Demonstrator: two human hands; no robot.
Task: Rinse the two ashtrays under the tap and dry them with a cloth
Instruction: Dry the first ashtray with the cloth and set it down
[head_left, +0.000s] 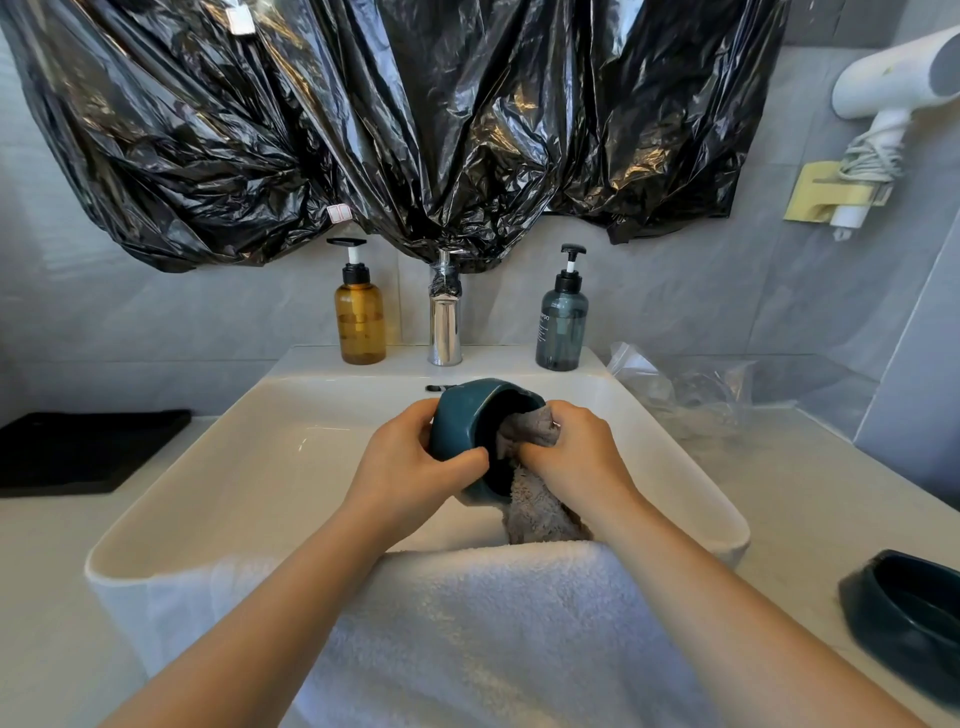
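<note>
Over the white sink (218, 467) my left hand (410, 457) grips a dark teal ashtray (460, 415), tipped on its side with its opening facing right. My right hand (576, 452) holds a grey-brown cloth (530, 499) bunched up and pushed into the ashtray's hollow; the cloth's loose end hangs down toward the basin. A second dark teal ashtray (909, 613) sits upright on the counter at the far right. The chrome tap (445, 317) stands behind the basin, and no water is visible from it.
A white towel (467, 634) drapes over the sink's front edge. An amber pump bottle (360, 312) and a dark blue-grey one (562, 322) flank the tap. A black mat (78, 452) lies left, crumpled clear plastic (691, 384) right. Black plastic sheeting (415, 119) hangs above.
</note>
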